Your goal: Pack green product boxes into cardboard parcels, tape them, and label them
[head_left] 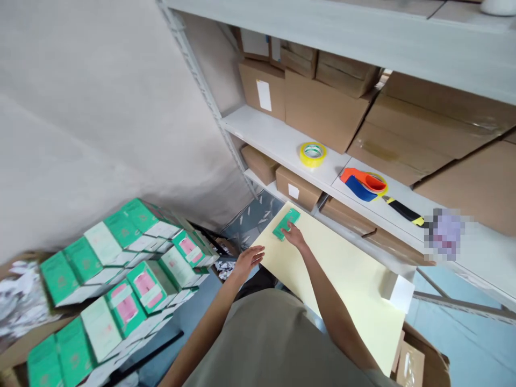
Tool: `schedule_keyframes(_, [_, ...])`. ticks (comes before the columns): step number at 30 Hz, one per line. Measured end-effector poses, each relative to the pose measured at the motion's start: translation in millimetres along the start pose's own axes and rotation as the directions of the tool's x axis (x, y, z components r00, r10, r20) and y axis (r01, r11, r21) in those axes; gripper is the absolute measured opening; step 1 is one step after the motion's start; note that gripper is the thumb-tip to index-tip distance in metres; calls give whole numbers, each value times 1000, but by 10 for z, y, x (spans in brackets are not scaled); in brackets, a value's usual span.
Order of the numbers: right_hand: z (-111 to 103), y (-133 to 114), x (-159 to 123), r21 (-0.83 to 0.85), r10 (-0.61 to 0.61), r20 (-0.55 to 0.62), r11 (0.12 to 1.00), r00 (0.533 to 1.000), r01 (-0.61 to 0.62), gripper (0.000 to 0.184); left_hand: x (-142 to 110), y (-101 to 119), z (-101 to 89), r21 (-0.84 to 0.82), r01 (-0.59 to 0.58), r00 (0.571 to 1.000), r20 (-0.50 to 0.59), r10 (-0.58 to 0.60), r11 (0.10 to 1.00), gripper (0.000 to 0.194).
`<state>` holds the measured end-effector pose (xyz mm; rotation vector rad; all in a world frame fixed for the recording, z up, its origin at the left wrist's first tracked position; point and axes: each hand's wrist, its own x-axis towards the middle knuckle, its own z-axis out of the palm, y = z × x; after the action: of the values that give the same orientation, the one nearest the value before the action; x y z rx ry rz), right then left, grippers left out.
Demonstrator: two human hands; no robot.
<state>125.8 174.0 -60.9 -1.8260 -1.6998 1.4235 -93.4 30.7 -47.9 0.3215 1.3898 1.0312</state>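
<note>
A small flat green box (288, 219) lies at the far left end of the pale yellow tabletop (338, 269). My right hand (294, 235) is on its near side, thumb and fingers gripping it. My left hand (249, 261) hangs just off the table's left edge, fingers stretched out and nothing in them. It is nearest to the tabletop corner and the green box, apart from both. A white box (398, 291) stands at the table's right end.
Green and white boxes (121, 236) are stacked in rows at left, some with pink fronts. On the shelf (266, 126) lie yellow tape (313, 154), an orange-and-blue tape dispenser (360, 184) and a black-and-yellow cutter (405, 211). Cartons (322, 107) stand behind. An open carton (431, 357) sits lower right.
</note>
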Motion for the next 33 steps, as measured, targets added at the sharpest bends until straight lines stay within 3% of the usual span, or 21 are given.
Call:
schedule_keyframes(5, [392,-230,-41,45,-133,159,991,978,128,39,-632,2,-408,-152,-99,981,-180,70,983,53])
schedule_keyframes(10, [1068,-632,-292,119,-296,343,955,892,271,34,-1352,78,-954,-227,-258,921,-351,168,939,48])
schedule_keyframes(15, [1785,-974,-832,169,-389,492,920,779,353,35,-1755,75,-1662,-286,-415,798,-570,195,864,46])
schedule_keyframes(19, [2351,-1249,-1271,202,-445,611,888,655,414,41,-1944,104,-2291,-327,-529,732,-642,227,783,50])
schedule_keyframes(22, [2901,-1559,-1586,191,-461,680,862,571,469,44,-2213,81,-2892,-347,-621,683,-680,267,703,49])
schedule_keyframes(25, [3554,-1899,-1934,200,-461,750,842,474,501,47,-2579,-60,-3648,-343,-707,593,-764,254,619,43])
schedule_keyframes(28, [4171,-2155,-2305,197,-438,807,832,396,519,49,-2918,-288,-4452,-327,-758,474,-871,131,564,34])
schedule_keyframes(31, [4619,-2294,-2624,177,-405,841,832,359,526,52,-3109,-493,-5140,-294,-791,313,-948,-58,537,29])
schedule_keyframes(33, [4816,-2346,-2771,157,-377,863,832,335,532,53,-3133,-583,-5478,-293,-787,231,-956,-181,543,29])
